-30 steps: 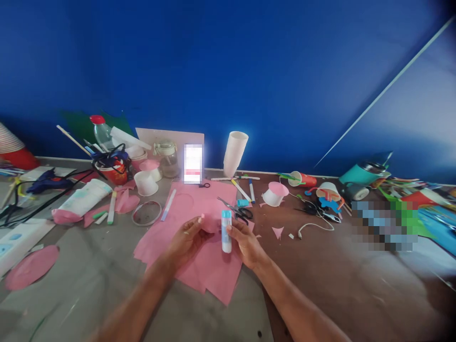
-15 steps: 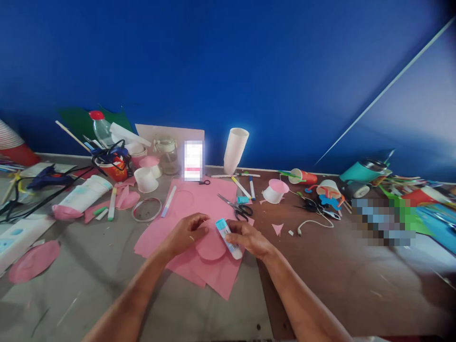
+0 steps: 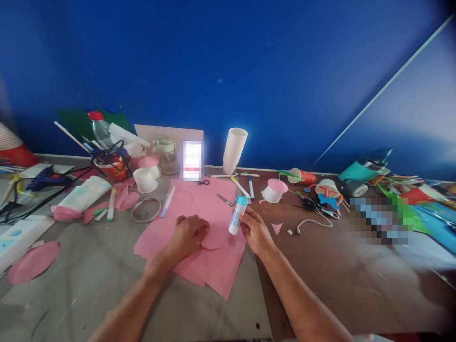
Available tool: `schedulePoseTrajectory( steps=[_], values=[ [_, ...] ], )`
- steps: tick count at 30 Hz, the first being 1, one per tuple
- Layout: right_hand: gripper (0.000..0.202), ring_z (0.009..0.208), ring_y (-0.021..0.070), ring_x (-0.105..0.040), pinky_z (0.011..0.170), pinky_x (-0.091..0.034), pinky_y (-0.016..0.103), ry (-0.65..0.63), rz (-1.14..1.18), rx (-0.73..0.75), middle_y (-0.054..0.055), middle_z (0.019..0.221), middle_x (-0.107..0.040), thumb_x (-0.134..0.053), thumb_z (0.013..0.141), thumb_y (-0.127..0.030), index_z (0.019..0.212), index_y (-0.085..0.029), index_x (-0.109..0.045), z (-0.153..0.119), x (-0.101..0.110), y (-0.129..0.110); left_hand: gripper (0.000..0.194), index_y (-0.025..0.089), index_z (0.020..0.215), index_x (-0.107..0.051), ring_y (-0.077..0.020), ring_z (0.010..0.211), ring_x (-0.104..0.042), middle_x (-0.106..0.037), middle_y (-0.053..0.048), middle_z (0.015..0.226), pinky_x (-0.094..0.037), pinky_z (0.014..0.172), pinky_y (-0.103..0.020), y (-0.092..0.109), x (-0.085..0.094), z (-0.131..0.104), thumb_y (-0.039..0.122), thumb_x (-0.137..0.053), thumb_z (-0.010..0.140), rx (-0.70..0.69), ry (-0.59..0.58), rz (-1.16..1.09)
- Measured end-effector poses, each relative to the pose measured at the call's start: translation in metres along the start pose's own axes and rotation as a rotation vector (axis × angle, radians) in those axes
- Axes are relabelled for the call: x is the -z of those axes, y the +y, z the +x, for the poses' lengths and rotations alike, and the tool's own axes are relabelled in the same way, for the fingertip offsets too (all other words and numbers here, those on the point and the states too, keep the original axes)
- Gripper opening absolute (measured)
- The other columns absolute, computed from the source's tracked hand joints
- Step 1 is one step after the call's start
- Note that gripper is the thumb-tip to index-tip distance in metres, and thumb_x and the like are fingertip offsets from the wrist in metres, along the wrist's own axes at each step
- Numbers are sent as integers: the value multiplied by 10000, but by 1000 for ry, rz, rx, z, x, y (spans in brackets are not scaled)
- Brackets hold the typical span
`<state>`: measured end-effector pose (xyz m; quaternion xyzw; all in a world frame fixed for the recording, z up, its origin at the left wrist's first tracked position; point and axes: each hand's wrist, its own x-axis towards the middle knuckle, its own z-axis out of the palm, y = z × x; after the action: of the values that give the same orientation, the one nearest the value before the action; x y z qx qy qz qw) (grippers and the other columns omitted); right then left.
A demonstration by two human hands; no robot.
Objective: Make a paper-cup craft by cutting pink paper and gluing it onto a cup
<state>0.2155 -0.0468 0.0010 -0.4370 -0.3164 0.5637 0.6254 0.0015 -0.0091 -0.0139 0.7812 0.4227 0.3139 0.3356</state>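
My right hand [image 3: 254,230] is closed round a white and blue glue stick [image 3: 235,221], held nearly upright above the pink paper sheets [image 3: 221,275]. The turquoise part is at the top. My left hand [image 3: 188,235] has its fingers curled at the left edge of a round pink paper piece [image 3: 215,237], which lies on the sheets. Scissors [image 3: 225,199] lie behind the glue stick, their handles hidden by it and my right hand. A white marker with a purple end [image 3: 168,202] rests on the paper's left side.
A stack of white cups [image 3: 235,149] stands by the blue wall. At the left are a tape ring [image 3: 146,210], a white cup [image 3: 145,180] and a glass jar [image 3: 166,156]. To the right are a pink-topped cup [image 3: 274,191], a white cable [image 3: 313,223] and a teal flask [image 3: 361,171].
The glue stick has been raised and turned upright, its turquoise part now on top. The separate turquoise cap no longer shows on the table. My left hand has moved slightly right over the round piece.
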Motion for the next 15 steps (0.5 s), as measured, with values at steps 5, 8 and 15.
schedulePoseTrajectory(
  steps=[5, 8, 15],
  values=[
    [323, 609, 112, -433, 603, -369, 255, -53, -102, 59, -31, 648, -534, -793, 676, -482, 725, -193, -656, 0, 0, 8, 192, 267, 808, -764, -281, 1055, -516, -590, -89, 1137, -322, 975, -494, 0, 7, -3, 256, -573, 825, -117, -81, 400],
    [362, 615, 118, -440, 608, -379, 262, -79, -158, 82, -30, 648, -524, -787, 671, -512, 722, -190, -631, -1, -2, 7, 346, 295, 914, -762, -309, 1254, -409, -548, -46, 1344, -276, 1063, -527, -5, 12, -2, 96, -500, 808, -193, -139, 385],
    [374, 628, 132, -461, 618, -392, 278, -117, -244, 113, -20, 646, -534, -762, 697, -546, 732, -199, -627, -3, -4, 6, 620, 416, 1153, -690, -381, 1449, -187, -535, 61, 1439, -80, 1124, -686, -17, 13, 0, 14, -455, 743, -200, -368, 311]
  ],
)
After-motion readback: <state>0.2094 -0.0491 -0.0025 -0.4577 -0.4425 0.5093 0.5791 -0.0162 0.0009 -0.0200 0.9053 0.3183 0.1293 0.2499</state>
